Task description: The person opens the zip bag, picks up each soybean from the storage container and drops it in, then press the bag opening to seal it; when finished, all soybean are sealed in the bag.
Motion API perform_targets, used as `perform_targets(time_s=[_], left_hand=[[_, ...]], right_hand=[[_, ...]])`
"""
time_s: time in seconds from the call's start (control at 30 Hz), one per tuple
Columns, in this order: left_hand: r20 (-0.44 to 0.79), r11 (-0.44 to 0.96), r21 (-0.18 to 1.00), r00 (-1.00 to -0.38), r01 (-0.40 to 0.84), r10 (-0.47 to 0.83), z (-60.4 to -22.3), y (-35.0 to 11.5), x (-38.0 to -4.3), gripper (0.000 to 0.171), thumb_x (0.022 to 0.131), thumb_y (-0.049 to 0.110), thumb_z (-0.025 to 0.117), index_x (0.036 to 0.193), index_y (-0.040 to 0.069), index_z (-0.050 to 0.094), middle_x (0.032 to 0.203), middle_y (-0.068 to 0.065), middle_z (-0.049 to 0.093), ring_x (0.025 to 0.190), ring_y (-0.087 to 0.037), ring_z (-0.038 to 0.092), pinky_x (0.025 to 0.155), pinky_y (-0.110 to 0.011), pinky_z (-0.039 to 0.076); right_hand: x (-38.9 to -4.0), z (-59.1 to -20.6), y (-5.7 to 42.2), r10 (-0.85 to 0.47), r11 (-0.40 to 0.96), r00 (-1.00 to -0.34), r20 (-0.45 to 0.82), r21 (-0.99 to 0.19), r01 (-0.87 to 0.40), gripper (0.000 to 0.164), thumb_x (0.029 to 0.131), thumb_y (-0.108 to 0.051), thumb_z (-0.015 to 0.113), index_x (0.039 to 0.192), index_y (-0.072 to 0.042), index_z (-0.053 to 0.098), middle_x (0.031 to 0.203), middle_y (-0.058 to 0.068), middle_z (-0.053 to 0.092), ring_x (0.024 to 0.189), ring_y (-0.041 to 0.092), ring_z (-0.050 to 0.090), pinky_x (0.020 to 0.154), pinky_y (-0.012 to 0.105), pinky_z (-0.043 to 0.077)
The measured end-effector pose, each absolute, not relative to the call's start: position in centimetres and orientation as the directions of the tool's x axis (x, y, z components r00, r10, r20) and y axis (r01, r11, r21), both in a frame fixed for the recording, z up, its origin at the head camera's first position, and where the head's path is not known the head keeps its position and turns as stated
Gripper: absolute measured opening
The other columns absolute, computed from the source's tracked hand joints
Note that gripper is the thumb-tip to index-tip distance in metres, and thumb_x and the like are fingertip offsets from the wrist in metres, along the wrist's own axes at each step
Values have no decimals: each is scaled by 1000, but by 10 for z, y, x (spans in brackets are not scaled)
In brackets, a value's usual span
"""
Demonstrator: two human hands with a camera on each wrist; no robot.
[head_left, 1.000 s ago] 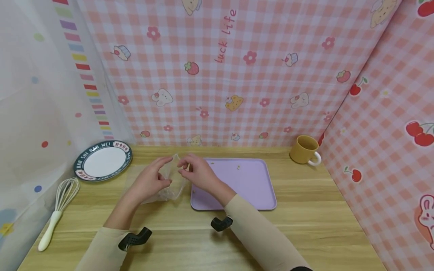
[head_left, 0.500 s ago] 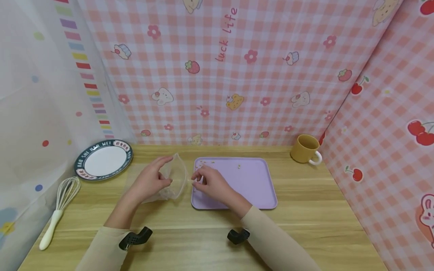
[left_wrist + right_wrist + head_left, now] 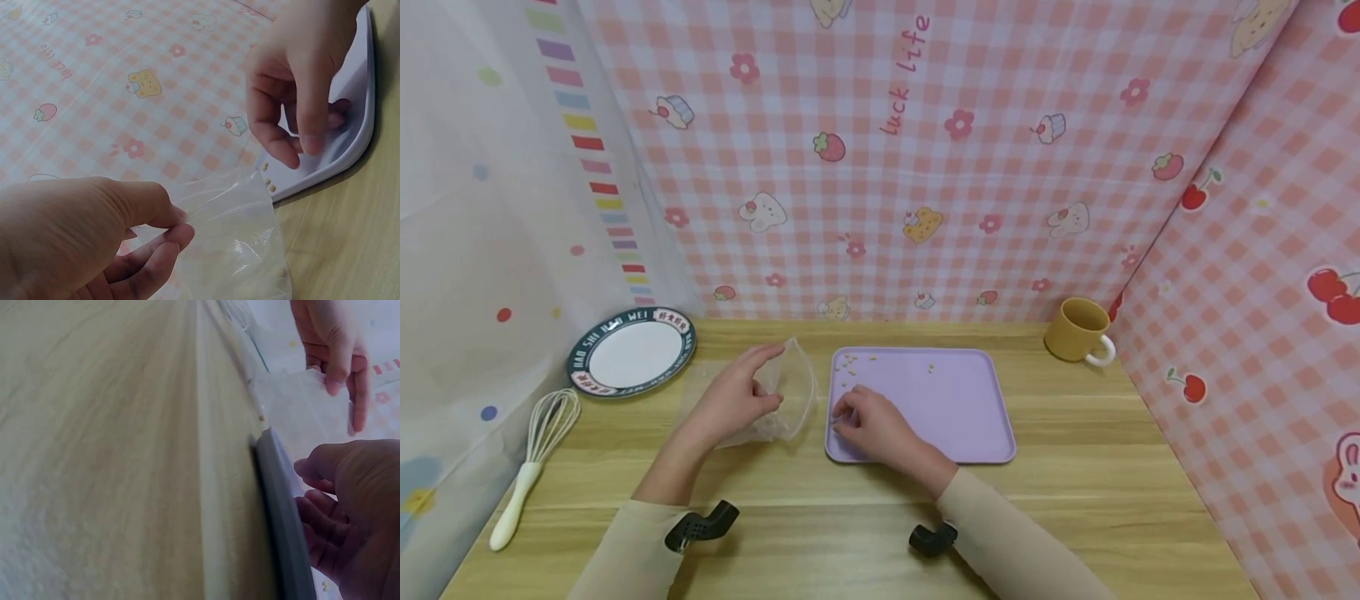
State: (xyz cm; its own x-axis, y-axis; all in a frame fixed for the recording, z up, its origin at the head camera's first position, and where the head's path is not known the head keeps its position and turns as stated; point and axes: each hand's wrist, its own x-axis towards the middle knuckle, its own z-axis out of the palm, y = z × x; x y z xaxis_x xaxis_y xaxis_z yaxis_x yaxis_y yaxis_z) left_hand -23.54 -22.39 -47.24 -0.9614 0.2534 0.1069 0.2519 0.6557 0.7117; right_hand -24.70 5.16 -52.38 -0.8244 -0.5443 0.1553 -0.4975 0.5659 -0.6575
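Hands count two, left hand (image 3: 726,407) and right hand (image 3: 876,425), each at the end of a plain beige sleeve (image 3: 632,546) with a black device (image 3: 700,527) by the cuff, making two sleeves and two devices. The left hand holds one plastic bag (image 3: 244,240), thin, clear and crinkled, its thumb and fingers bent about the film near the bag's mouth, which gapes toward one tray (image 3: 940,417) just to its right. The right hand is over the tray's left end, fingers loosely bent, thumb and forefinger tips a little apart; whether a bit is tucked behind them, I cannot tell. Small yellowish bits (image 3: 852,372) lie on the tray: about seven scattered at its far left corner, two close together farther right, any under the fingers hidden. The tray is smooth, pale purple, rectangular with rounded corners and a low rim. Also here are one round plate (image 3: 632,354), dark-rimmed and lettered around a white middle; one whisk (image 3: 526,479) of pale wire loops on a cream handle; one mustard mug (image 3: 1066,340) with a white handle. Wood grain streaks the tabletop (image 3: 820,533). Pink-and-white checked sheets (image 3: 1000,183) printed with flowers, cupcakes and cherries stand behind and at right; a dotted white sheet (image 3: 482,208) is at left.
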Motion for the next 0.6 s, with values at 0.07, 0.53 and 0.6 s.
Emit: perform_targets(time_s=[0.07, 0.53, 0.6], left_hand=[[105, 656, 712, -962, 250, 252, -472, -224, -235, 79, 94, 0, 81, 166, 4, 48, 165, -21, 47, 78, -16, 65, 67, -31, 58], [112, 662, 705, -961, 255, 251, -472, -222, -235, 78, 94, 0, 81, 165, 3, 49, 165, -21, 48, 76, -15, 65, 68, -31, 58], [111, 666, 701, -961, 255, 252, -472, -222, -236, 78, 95, 1, 81, 165, 3, 48, 165, -21, 48, 77, -15, 65, 68, -31, 58]], right_hand=[[-249, -528, 50, -539, 585, -829, 146, -643, -494, 10, 95, -9, 85, 104, -11, 79, 95, 0, 65, 84, 12, 60, 77, 29, 52], [-251, -533, 46, -536, 644, -835, 120, -582, -497, 11, 96, -17, 87, 101, -16, 78, 97, -5, 64, 88, 12, 62, 83, 34, 54], [-251, -534, 46, -534, 645, -837, 122, -581, -496, 11, 95, -17, 87, 101, -16, 78, 97, -5, 64, 88, 12, 62, 83, 35, 54]])
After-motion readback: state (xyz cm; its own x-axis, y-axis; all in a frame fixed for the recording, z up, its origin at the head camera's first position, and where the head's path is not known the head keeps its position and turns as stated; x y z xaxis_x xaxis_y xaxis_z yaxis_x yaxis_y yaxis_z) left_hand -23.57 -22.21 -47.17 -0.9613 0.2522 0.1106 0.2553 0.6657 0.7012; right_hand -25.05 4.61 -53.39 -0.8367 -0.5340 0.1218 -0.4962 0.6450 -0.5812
